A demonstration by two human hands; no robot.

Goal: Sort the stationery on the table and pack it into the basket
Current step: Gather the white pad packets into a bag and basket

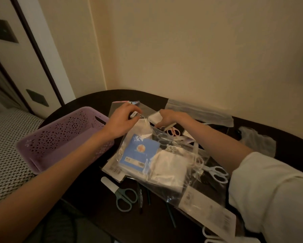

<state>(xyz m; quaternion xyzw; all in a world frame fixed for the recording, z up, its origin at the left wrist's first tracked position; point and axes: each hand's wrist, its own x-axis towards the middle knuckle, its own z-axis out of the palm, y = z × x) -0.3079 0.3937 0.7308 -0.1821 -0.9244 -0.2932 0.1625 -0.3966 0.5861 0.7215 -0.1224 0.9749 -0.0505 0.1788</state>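
Observation:
A purple perforated basket (pixel 59 137) stands on the dark table's left side. My left hand (pixel 122 120) hovers just right of it and pinches a small white item (pixel 134 114). My right hand (pixel 166 118) reaches over a small white packet (pixel 155 117) at the back of the pile; its fingers curl down, and what they touch is hidden. In front of both hands lies a clear plastic bag (pixel 164 160) with a blue card (pixel 140 151) and white pouches inside.
Scissors lie around the pile: teal ones (pixel 124 197) near the front, pale blue ones (pixel 217 172) at right, pink ones (pixel 172 131) by my right hand. Plastic sleeves (pixel 199 111) lie at the back by the wall. A woven surface (pixel 7 155) sits left of the table.

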